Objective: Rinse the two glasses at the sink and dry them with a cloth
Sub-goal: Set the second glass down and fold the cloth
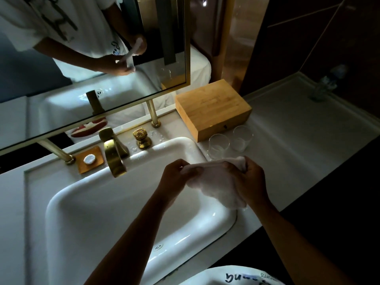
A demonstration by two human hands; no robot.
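The cloth (216,182) hides most fingers (230,166); a blurred object (327,83) stands far right.

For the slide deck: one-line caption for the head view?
Both hands, left hand and right hand, hold a white cloth over the sink; two glasses stand on the counter beside a wooden box.

Both hands, left (174,175) and right (251,179), raised, fingers curled, gripping.
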